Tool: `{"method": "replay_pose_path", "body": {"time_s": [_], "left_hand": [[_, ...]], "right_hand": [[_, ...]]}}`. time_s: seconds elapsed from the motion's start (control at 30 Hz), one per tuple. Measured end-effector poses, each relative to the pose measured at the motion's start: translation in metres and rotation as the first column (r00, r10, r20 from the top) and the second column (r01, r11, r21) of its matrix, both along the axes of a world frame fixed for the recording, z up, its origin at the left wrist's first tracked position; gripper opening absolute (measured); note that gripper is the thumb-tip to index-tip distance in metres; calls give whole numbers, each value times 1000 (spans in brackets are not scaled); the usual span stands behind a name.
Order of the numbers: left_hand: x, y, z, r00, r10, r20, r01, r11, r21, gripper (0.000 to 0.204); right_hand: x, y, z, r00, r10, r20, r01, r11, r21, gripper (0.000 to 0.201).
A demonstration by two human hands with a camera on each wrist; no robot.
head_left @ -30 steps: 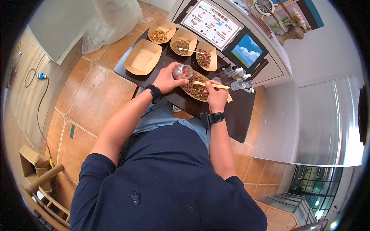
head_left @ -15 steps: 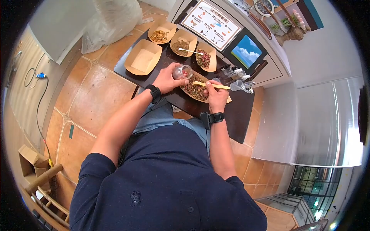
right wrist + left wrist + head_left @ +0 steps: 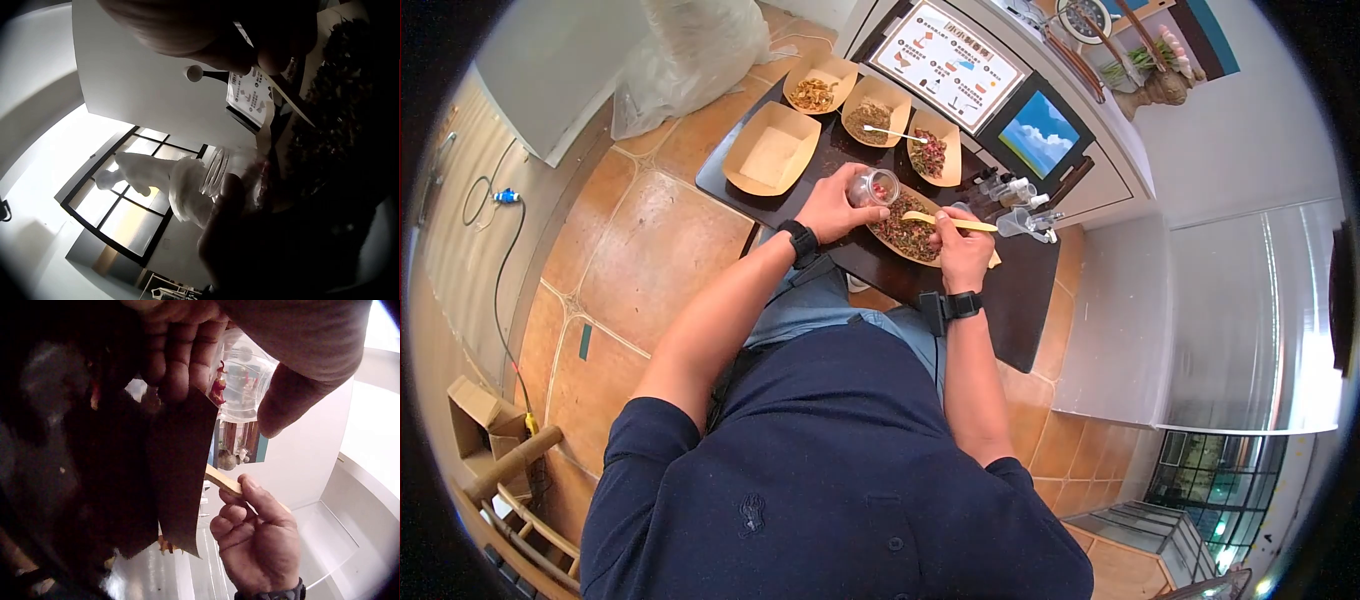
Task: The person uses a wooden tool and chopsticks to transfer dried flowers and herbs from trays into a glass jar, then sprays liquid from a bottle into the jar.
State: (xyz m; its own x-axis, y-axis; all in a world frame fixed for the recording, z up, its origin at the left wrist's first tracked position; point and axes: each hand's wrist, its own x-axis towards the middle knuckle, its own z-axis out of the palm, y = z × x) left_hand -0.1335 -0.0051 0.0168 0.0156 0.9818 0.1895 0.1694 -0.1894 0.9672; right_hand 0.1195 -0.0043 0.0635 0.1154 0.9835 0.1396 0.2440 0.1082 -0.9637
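Observation:
In the head view my left hand (image 3: 830,208) grips a small clear glass jar (image 3: 862,190), tilted at the near-left rim of a paper tray of mixed dried petals and herbs (image 3: 905,235). A few red petals (image 3: 219,387) show inside the jar in the left wrist view. My right hand (image 3: 964,255) pinches the handle of a pale wooden spoon (image 3: 975,225), whose far end is down at the herb mix. That end sits just right of the jar's mouth. The left wrist view shows the right hand's curled fingers (image 3: 234,512) round the handle.
Behind are paper trays of yellow-brown dried pieces (image 3: 812,95), brown bits (image 3: 865,118) with a white spoon (image 3: 890,131), and red-green petals (image 3: 930,155). An empty tray (image 3: 770,150) stands left. Small bottles (image 3: 1020,190), a plastic cup (image 3: 1017,222) and a screen (image 3: 1040,135) are right.
The spoon's end has shifted slightly right over the herb mix. The left hand and jar stay in place.

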Motion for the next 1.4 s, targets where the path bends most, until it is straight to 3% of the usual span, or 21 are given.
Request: {"method": "replay_pose_path", "body": {"time_s": [0.83,1.23,1.4], "left_hand": [[0,1,-3,1000,5,-4,-5,1000,-1,87],[1,0,0,1000,9,-5,-9,1000,-10,85],[0,-1,2,1000,1,7,-1,1000,-15,83]], "right_hand": [[-4,1,-8,997,-30,69,32,999,-17,23],[4,1,10,989,-37,-142,38,999,3,19],[3,2,24,917,74,-392,-58,997,52,18]]}}
